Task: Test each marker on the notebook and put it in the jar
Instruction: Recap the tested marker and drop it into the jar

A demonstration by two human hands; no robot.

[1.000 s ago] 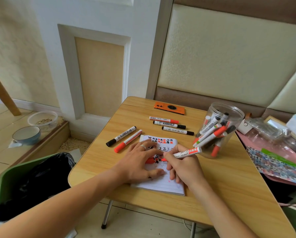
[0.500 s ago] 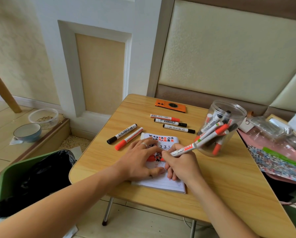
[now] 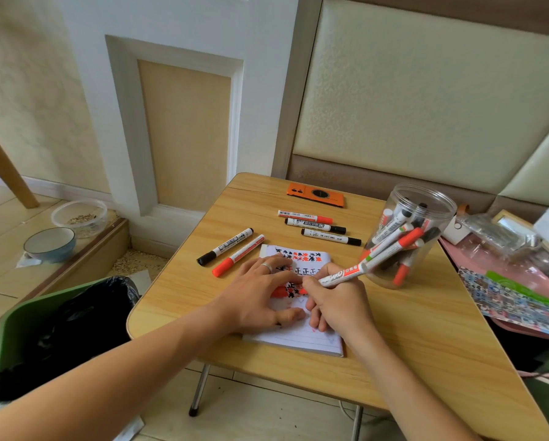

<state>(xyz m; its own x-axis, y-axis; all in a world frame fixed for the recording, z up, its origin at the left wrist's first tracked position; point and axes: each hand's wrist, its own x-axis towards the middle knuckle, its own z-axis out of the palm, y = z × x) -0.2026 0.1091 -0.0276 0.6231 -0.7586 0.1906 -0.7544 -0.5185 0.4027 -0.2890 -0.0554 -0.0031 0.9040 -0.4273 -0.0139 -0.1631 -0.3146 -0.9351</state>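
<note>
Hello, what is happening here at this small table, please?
A person is testing markers. The right hand grips a white marker with red print, its tip on the small lined notebook; the left hand presses the page flat. Five capped markers lie on the wooden table: two left of the notebook, three behind it. The clear plastic jar already holds many.

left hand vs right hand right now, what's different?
The left hand lies flat with straight fingers on the notebook, pinning it; the right hand is curled round a marker. The left hand wears a ring on one finger; no ring shows on the right hand. The left hand holds nothing; the right hand keeps the marker's tip down at the page. Both sit over the notebook, side by side.
</note>
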